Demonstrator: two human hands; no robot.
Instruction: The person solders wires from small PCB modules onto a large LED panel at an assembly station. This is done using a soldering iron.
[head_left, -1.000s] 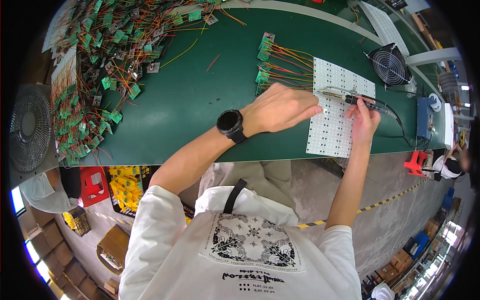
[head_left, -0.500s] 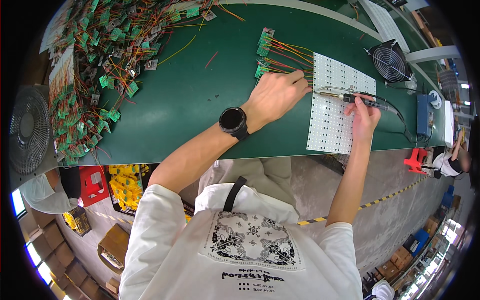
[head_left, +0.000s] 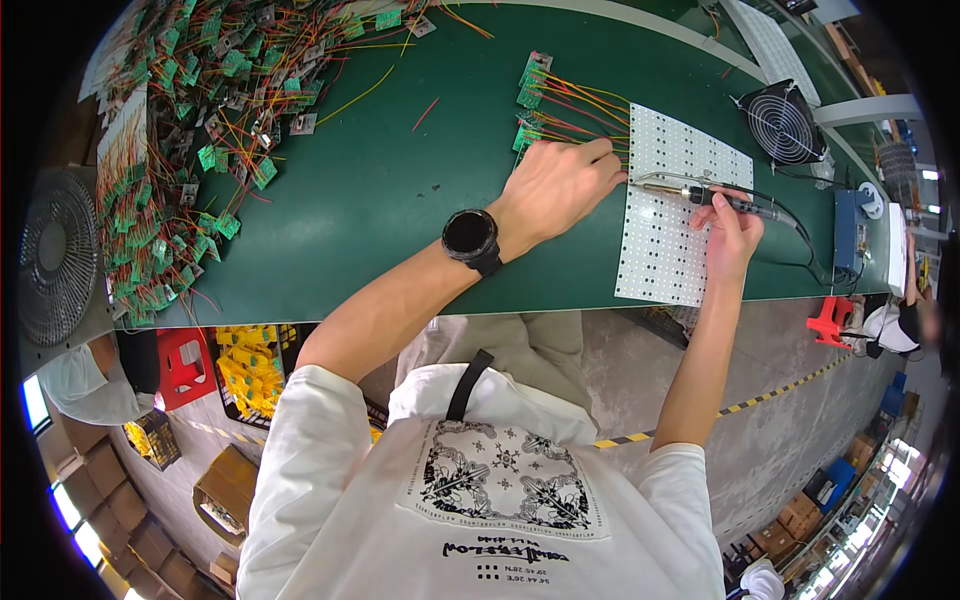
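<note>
Both hands are working over a white rectangular perforated panel [head_left: 665, 215] lying flat on the green bench [head_left: 400, 190]. The left hand [head_left: 556, 185] is resting palm-down at the panel's left edge, fingers curled and pressing on the ends of the thin red, orange and yellow wires [head_left: 580, 105] there. Compared with a second ago, this hand is sitting further up and to the left, now covering the wire ends rather than the panel's middle, which suggests it is steadying a wire at a new spot on the edge. The right hand [head_left: 730, 232] is closed around a slim black pen-shaped soldering iron [head_left: 715, 197], much as before. The iron's long axis is lying nearly level across the panel, its metal tip pointing left toward the left hand's fingertips and its dark cable trailing off to the right. Whether the tip is actually touching the panel is hard to tell at this size. The wires are running up-left to small green circuit boards [head_left: 528, 100]. A black round fan [head_left: 782, 125] is standing beyond the panel.
</note>
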